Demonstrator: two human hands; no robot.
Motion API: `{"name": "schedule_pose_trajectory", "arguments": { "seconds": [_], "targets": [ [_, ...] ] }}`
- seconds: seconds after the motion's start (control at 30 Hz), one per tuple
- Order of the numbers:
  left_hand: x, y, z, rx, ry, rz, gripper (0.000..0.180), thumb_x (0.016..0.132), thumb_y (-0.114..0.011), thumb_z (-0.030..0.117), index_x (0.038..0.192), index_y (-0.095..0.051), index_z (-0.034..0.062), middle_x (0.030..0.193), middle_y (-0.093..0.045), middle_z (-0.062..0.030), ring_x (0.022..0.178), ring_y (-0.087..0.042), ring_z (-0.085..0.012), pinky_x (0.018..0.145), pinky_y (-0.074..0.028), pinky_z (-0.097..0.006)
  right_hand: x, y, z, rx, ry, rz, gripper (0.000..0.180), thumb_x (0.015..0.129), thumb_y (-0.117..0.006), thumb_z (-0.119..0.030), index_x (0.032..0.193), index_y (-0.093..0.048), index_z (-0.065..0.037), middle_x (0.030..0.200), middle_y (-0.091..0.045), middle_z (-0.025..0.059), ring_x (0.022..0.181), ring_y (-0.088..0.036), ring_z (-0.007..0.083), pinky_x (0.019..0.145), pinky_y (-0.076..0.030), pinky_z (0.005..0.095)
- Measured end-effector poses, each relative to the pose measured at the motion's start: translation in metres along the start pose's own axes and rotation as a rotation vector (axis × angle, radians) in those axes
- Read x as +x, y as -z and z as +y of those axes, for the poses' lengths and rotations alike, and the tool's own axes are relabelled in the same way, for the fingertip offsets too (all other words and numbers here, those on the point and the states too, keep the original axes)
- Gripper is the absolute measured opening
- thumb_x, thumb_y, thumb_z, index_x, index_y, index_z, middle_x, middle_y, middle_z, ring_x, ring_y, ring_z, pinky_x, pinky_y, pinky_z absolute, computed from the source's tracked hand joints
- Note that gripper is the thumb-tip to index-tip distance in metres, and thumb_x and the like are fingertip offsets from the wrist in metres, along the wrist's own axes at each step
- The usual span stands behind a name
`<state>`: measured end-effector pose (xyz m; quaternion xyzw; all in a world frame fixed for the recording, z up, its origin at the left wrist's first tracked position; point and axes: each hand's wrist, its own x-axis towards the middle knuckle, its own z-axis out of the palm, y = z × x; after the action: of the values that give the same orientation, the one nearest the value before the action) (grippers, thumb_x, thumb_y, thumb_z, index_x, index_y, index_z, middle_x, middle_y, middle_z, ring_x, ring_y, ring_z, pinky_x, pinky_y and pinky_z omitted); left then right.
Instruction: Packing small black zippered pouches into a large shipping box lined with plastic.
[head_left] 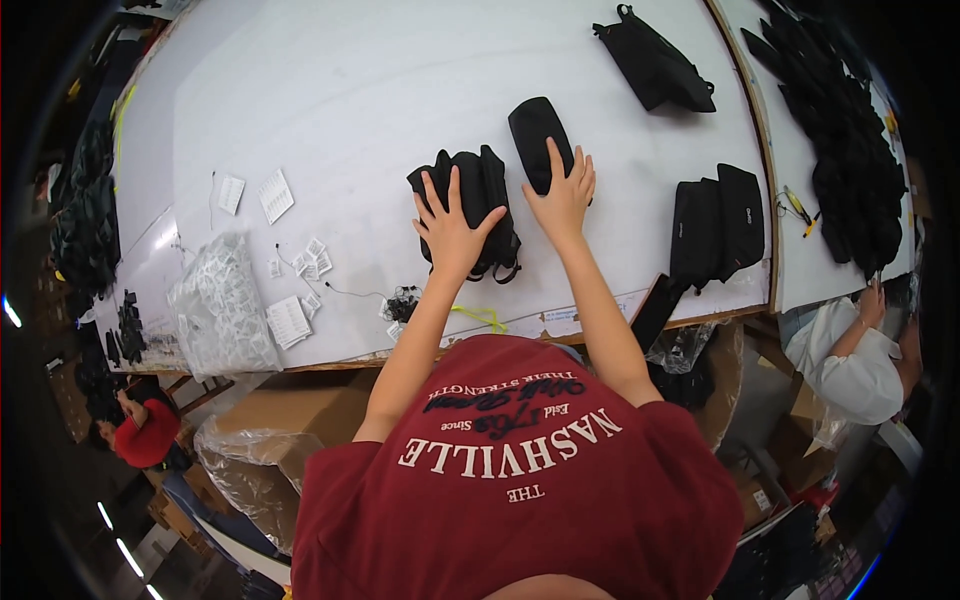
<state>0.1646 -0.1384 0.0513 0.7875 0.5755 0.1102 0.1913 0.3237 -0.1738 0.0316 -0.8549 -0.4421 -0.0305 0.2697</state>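
My left hand (450, 232) lies with its fingers spread over a small bunch of black fabric pouches (494, 190) standing side by side. Thin straps stick out at their lower right edge. To the right, my right hand (564, 198) rests on the near end of a single long black pouch (535, 122), thumb and fingers apart. A narrow gap separates that pouch from the bunch. Neither hand is closed around anything. The undersides of the pouches are hidden.
Left on the white table (330, 120) are a clear bag of small white packets (225, 305), loose labels (275, 195) and tangled black cords (402, 303). More black pouches (695, 230) lie at right, and a black bag (655, 62) farther off. Co-workers stand at both sides.
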Motion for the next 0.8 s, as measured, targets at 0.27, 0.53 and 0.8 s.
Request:
{"name": "schedule_pose_trajectory", "arguments": {
  "seconds": [0.27,0.53,0.8],
  "targets": [
    [0.004,0.004,0.002,-0.033,0.055,-0.031,0.094,0.070,-0.065,0.065,0.144,-0.026,0.0232,0.151,-0.004,-0.0199,0.134,-0.008,-0.0513,0.099,-0.014,-0.071,-0.024,-0.003,0.034,0.824,-0.277,-0.436,0.060,0.076,-0.066,-0.019,0.132,-0.048,-0.011,0.129,-0.049,0.0191,0.121,-0.045,0.0306,0.100,-0.037,0.0375],
    [0.009,-0.006,0.029,-0.039,0.093,-0.071,0.104,0.064,-0.067,0.069,0.143,-0.025,0.0154,0.151,-0.003,-0.0216,0.135,-0.003,-0.0519,0.096,-0.008,-0.075,-0.055,0.006,0.036,0.988,-0.274,-0.561,0.048,0.081,-0.059,-0.020,0.126,-0.053,-0.004,0.131,-0.050,0.0189,0.121,-0.046,0.0300,0.102,-0.035,0.0358],
    [0.009,-0.004,0.021,-0.021,0.133,-0.019,0.106,0.061,-0.071,0.066,0.142,-0.025,0.0151,0.151,-0.006,-0.0199,0.136,-0.001,-0.0498,0.098,-0.005,-0.074,0.002,0.110,0.104,-0.181,-0.282,0.087,0.049,0.069,-0.071,-0.018,0.116,-0.056,-0.015,0.113,-0.049,0.0102,0.105,-0.045,0.0310,0.089,-0.038,0.0420]
  ]
}}
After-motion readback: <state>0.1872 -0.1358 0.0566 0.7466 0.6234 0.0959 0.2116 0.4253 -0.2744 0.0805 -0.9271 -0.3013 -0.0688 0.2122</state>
